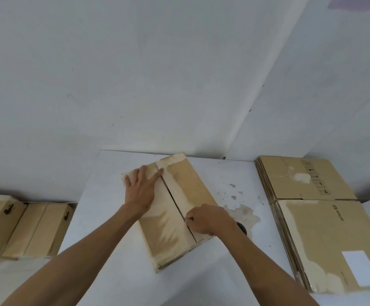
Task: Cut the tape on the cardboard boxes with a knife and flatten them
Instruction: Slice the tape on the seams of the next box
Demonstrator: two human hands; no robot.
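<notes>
A taped cardboard box [168,230] lies on the white table [104,217], its top seam running from far left to near right. My left hand [141,186] rests flat on the far left flap with fingers spread. My right hand [208,219] grips a small knife [188,219] whose tip sits in the seam near the box's near end. The seam above the knife shows as a dark open slit. Most of the knife is hidden inside my fist.
A stack of flattened boxes [318,217] lies at the right of the table. Several closed boxes [22,226] sit lower at the left. White walls meet in a corner behind the table. A dark round hole [243,227] shows in the table by my right wrist.
</notes>
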